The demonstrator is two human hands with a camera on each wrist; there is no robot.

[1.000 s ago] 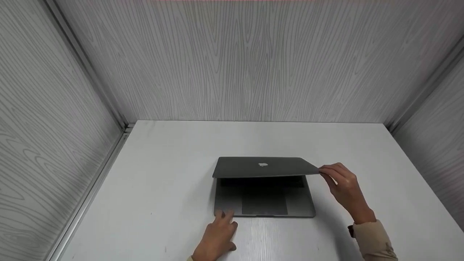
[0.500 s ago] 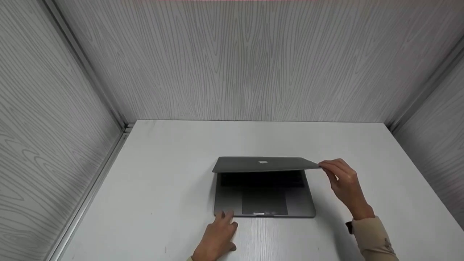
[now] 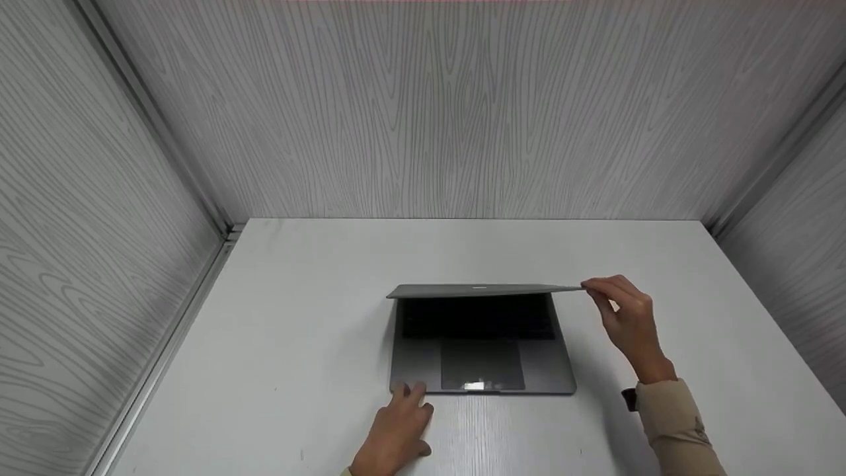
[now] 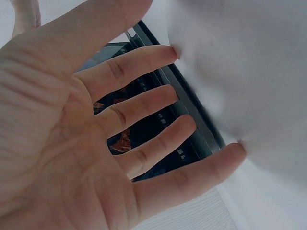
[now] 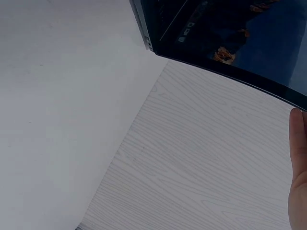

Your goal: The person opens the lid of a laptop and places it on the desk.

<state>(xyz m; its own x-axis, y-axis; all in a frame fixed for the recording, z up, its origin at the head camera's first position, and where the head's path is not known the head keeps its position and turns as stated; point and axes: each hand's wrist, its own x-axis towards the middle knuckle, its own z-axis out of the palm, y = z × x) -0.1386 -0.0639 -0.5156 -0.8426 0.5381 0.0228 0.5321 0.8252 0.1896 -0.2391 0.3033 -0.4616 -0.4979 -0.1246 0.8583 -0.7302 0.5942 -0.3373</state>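
Observation:
A dark grey laptop stands partly open on the table, its lid [image 3: 436, 291] raised so that it appears almost edge-on in the head view. Below the lid are the keyboard [image 3: 476, 317], in shadow, and the trackpad [image 3: 482, 363]. My right hand [image 3: 628, 320] pinches the lid's right front corner between thumb and fingers. My left hand [image 3: 395, 430] touches the front left corner of the base [image 3: 416, 363] with its fingertips. Outstretched fingers of the left hand [image 4: 72, 129] cross the laptop in the left wrist view. A lit screen [image 5: 268, 48] shows in the right wrist view.
The laptop rests on a white table [image 3: 317, 284]. A wood-grained back panel [image 3: 423, 119] rises behind it, with similar side panels at left [image 3: 86, 231] and right [image 3: 793, 231].
My right hand has moved up and away from me, tilting the laptop lid further open. More of the keyboard now shows, and a reflection has appeared on the trackpad. The left hand stays put.

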